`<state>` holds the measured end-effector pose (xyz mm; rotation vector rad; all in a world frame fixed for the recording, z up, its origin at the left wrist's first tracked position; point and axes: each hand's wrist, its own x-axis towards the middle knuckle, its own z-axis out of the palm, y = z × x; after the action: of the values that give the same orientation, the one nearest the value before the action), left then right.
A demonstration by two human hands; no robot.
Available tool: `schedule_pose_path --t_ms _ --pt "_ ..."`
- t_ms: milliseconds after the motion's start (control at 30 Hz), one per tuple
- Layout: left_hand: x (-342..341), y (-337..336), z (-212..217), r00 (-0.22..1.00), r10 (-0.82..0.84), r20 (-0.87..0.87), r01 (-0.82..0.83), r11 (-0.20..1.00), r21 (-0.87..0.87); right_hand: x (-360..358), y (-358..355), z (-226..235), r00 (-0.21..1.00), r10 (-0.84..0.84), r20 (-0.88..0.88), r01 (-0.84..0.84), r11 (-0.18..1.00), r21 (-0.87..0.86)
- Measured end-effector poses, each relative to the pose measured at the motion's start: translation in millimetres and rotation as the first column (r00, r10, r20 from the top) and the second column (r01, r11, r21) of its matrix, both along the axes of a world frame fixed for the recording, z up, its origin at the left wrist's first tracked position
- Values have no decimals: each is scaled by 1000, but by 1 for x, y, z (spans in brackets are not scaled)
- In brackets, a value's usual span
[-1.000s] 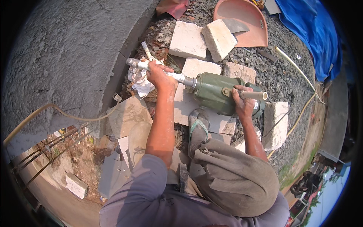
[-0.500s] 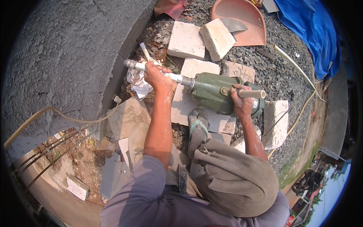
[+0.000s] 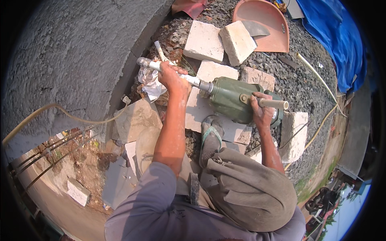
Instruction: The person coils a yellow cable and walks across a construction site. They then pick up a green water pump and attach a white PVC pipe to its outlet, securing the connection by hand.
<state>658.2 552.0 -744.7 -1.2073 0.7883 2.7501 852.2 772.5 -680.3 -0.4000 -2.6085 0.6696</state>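
Note:
A green metal machine point(image 3: 235, 98), which looks like a water pump, lies over broken pale blocks. From its left end a white plastic pipe point(image 3: 150, 64) runs out through a grey fitting. My left hand point(image 3: 175, 76) is closed around this pipe, between its capped-looking end and the fitting. At the machine's right end a short beige pipe point(image 3: 275, 105) sticks out. My right hand point(image 3: 262, 107) is closed at that pipe's base, against the green body; part of its grip is hidden. Just below the machine stands my sandalled foot point(image 3: 212, 138).
A rough grey wall point(image 3: 80, 60) rises on the left. Gravel point(image 3: 299, 82) surrounds pale blocks point(image 3: 239, 42) and an orange scoop-shaped pan point(image 3: 281, 32). A yellowish hose point(image 3: 319, 74) crosses on the right, near a blue tarp point(image 3: 337, 40). Rebar point(image 3: 52, 150) juts out lower left.
The whole view has shifted slightly, so the blocks, machine and pipe sit a little further right. Both hands keep their holds on the pipes.

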Motion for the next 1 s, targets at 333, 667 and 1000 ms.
schedule_pose_path --t_ms 333,667,1000 --pt "-2 1 0 1000 -3 23 3 1000 -17 0 0 -1 1000 -1 8 1 1000 -14" --pt "2 3 1 999 -6 37 7 1000 -11 0 0 1 1000 -1 1 1 1000 -26" --pt "2 5 1 998 28 53 -28 1000 -2 -1 -1 1 1000 -7 -3 7 1000 -14"
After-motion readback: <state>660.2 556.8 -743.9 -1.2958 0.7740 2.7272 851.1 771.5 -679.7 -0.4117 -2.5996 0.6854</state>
